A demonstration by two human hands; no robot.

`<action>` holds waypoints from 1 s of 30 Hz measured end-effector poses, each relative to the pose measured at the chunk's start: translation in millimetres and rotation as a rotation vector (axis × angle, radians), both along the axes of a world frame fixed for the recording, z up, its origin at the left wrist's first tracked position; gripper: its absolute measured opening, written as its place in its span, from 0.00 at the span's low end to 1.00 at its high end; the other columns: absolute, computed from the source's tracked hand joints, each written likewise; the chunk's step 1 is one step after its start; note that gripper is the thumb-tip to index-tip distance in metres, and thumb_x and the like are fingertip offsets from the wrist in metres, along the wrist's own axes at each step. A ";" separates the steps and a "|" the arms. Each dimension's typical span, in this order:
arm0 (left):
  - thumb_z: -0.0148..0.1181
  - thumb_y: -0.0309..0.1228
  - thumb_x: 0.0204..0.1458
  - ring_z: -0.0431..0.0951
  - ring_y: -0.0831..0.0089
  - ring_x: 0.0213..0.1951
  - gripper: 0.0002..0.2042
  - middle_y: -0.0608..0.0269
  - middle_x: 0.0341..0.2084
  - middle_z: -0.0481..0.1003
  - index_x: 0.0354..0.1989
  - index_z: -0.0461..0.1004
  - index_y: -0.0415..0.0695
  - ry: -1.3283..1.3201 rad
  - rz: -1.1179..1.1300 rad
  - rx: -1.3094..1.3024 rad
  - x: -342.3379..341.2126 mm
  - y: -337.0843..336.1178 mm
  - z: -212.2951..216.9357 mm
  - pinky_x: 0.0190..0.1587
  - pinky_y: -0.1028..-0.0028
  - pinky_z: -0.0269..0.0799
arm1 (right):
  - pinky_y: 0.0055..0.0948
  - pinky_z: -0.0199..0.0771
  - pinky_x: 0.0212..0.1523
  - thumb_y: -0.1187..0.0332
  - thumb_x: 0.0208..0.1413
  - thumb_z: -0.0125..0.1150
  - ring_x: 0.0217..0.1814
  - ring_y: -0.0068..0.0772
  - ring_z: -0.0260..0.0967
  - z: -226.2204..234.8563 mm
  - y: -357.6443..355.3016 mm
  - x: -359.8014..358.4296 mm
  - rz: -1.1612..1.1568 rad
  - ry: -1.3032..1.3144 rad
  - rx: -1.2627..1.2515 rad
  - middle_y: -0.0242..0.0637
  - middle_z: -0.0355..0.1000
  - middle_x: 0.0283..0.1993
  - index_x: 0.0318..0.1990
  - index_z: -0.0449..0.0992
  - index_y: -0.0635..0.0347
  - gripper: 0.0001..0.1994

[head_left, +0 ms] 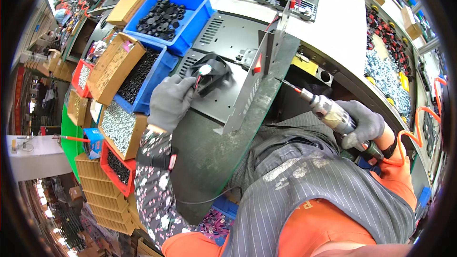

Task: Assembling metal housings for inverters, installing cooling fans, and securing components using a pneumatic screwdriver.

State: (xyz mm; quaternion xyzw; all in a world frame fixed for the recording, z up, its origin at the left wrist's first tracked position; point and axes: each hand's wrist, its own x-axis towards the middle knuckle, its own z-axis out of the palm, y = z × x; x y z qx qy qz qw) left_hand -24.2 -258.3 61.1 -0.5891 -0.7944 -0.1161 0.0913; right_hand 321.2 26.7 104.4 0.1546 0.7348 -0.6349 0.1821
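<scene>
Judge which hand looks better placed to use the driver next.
Probably the right hand: it grips the driver, whose bit points toward the metal case. The left hand is at the fan.

Bright, fairly even light over your bench, seen through a strongly bowed fisheye.
Your white tabletop [333,33] is nearly washed out, and a soft sheen lies on the metal plate [216,110], while the recess below the bench edge [287,102] falls into deep shadow. Your black fan [209,74] looks slightly smeared; toward the black rim, straight edges bend and small details soften.
</scene>
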 end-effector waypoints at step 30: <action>0.53 0.40 0.59 0.78 0.66 0.29 0.17 0.53 0.25 0.77 0.38 0.78 0.36 -1.456 0.081 0.076 49.5 46.9 11.5 0.36 0.67 0.72 | 0.25 0.70 0.38 0.57 0.33 0.83 0.36 0.19 0.66 8.9 11.6 -55.4 0.096 -0.134 -0.034 0.31 0.72 0.39 0.53 0.69 0.66 0.39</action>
